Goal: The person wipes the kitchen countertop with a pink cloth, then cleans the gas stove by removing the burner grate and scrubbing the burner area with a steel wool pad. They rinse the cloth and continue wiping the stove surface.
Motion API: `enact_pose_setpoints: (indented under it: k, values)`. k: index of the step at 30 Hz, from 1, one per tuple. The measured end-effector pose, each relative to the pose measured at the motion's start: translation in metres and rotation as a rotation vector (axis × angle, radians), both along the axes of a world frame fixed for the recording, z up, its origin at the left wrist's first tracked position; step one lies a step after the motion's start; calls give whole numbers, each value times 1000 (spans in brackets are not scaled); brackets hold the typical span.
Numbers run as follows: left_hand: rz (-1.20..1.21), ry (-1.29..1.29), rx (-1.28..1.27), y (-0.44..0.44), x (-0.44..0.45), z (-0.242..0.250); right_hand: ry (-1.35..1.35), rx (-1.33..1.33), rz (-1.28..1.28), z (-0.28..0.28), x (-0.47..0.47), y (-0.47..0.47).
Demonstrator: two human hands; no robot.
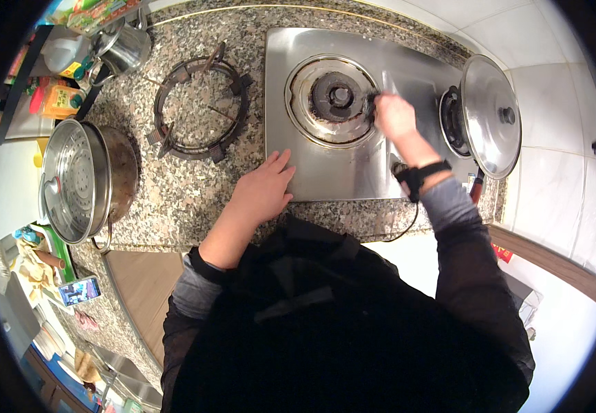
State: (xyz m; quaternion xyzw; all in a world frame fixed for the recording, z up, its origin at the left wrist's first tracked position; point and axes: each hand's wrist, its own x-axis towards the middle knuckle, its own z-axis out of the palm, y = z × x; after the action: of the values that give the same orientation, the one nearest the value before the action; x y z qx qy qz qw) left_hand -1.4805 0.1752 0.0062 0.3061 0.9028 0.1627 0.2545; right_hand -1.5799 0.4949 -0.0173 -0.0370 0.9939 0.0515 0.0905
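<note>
My right hand (395, 116) is closed around a small dark scrubber (372, 101), possibly steel wool; the fingers hide most of it. It touches the right side of the stained ring around the left gas burner (340, 96). Brown and black residue marks this ring. The burner sits in a stainless steel cooktop (324, 173). Flat and with fingers apart, my left hand (264, 188) rests across the cooktop's lower left edge and the granite counter (174, 206). To the left, a black iron pan support (244, 111) lies on the granite, off its burner.
A lidded pan (491, 118) covers the right burner. Steamer pots (122, 170) with a glass lid stand at left, below a steel pot (130, 49) and a rack of bottles (60, 101). Farther down that side lie a phone (80, 291) and a sink (127, 374). Tiled wall (546, 113) bounds the right.
</note>
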Motion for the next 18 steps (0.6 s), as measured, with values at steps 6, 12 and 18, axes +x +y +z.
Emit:
enact_pose_setpoints:
  k: [6, 12, 18]
  values:
    - [53, -7, 41, -1, 1, -3, 33, -15, 254, 0, -103, -20]
    - [79, 6, 56, 0, 7, -9, 30, -182, -112, -4, -106, -12]
    - [31, -5, 54, -4, 1, -6, -80, -232, -424, -2, -13, 8]
